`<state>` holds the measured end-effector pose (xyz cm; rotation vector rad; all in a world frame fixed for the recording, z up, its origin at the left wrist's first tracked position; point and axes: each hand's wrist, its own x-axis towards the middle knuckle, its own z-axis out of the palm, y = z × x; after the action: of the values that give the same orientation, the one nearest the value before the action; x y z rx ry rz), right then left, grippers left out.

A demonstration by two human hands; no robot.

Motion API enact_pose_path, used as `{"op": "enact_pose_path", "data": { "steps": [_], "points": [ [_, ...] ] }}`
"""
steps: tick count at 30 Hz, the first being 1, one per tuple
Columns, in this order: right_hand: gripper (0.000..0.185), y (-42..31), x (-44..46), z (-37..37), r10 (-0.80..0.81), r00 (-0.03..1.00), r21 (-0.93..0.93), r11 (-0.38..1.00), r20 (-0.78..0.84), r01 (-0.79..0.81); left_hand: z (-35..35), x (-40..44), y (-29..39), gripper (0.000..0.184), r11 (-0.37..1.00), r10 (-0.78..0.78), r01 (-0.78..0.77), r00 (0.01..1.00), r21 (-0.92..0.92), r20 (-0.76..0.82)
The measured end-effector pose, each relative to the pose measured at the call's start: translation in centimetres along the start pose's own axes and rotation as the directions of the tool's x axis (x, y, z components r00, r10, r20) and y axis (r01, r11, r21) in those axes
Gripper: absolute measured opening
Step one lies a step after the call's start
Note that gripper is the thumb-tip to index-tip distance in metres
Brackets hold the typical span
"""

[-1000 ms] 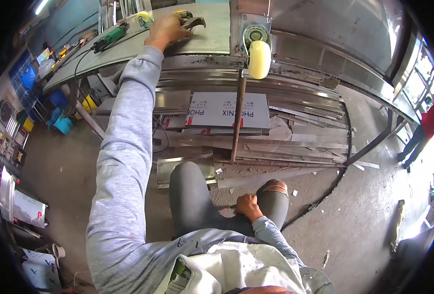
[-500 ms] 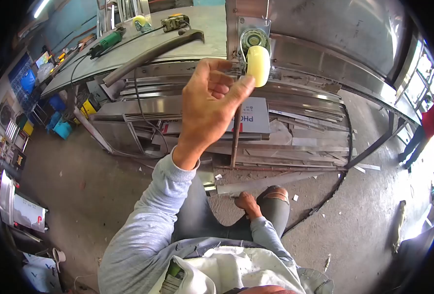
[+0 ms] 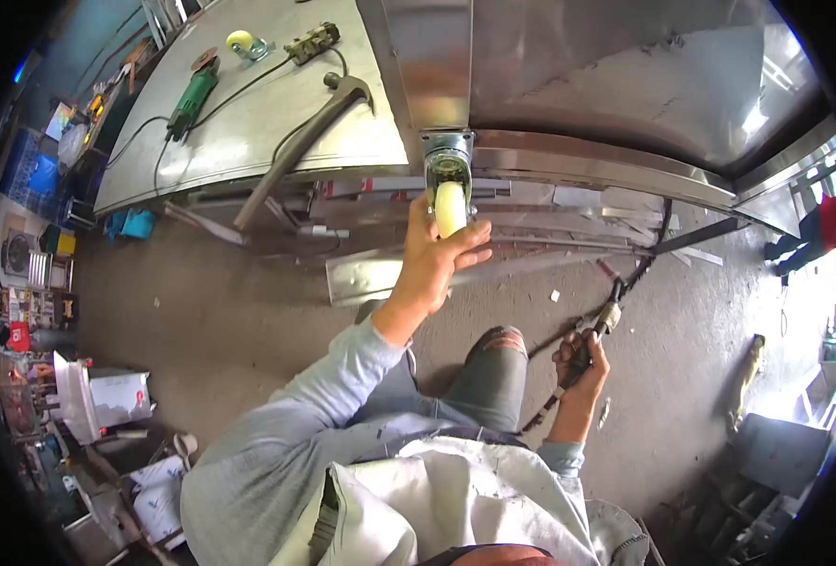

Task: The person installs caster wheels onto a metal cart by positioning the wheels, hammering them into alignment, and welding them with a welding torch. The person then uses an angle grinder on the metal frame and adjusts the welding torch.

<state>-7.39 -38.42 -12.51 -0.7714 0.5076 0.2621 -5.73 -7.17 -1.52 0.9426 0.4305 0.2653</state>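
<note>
My left hand [image 3: 429,259] grips a caster [image 3: 450,203] by its pale yellow wheel, fingers on one side and thumb below. The caster's metal plate sits against the end of a square stainless steel post [image 3: 434,66]. Low at the right, my right hand [image 3: 583,363] is closed around the dark handle of what looks like a welding torch [image 3: 609,319] with a pale section near its front. A dark cable runs along by that hand. The torch's tip is too small to make out clearly.
On the metal-topped table [image 3: 248,141] lie a hammer [image 3: 305,141], a green angle grinder [image 3: 194,99], another caster [image 3: 243,42] and a plug connector [image 3: 312,42]. Steel strips [image 3: 550,231] are stacked beneath the work. A person in red [image 3: 828,226] stands far right.
My right hand has left my knee and now holds the torch out to the right. My left hand has closed around the wheel, the caster now sits against the post's end, and the view has shifted.
</note>
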Motion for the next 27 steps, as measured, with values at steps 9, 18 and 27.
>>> {"op": "enact_pose_path", "data": {
  "steps": [9, 18, 27],
  "points": [
    [0.037, -5.4, -13.4, 12.7, -0.135, 0.971, -0.296, 0.936, 0.198, 0.190, 2.1, 2.5, 2.7, 0.057, 0.977, -0.209, 0.198, 0.965, -0.084, -0.158],
    [0.070, -6.2, -18.7, 22.6, -0.201, 0.936, -0.550, 0.766, 0.289, 0.334, 1.4, 3.4, 2.1, 0.034, 0.850, -0.496, 0.473, 0.867, -0.234, -0.050],
    [0.083, -2.5, -19.5, 30.3, -0.239, 0.960, -0.789, 0.557, 0.148, 0.260, 0.4, 3.8, 3.5, 0.042, 0.779, -0.587, 0.597, 0.802, -0.193, 0.111]
  ]
}}
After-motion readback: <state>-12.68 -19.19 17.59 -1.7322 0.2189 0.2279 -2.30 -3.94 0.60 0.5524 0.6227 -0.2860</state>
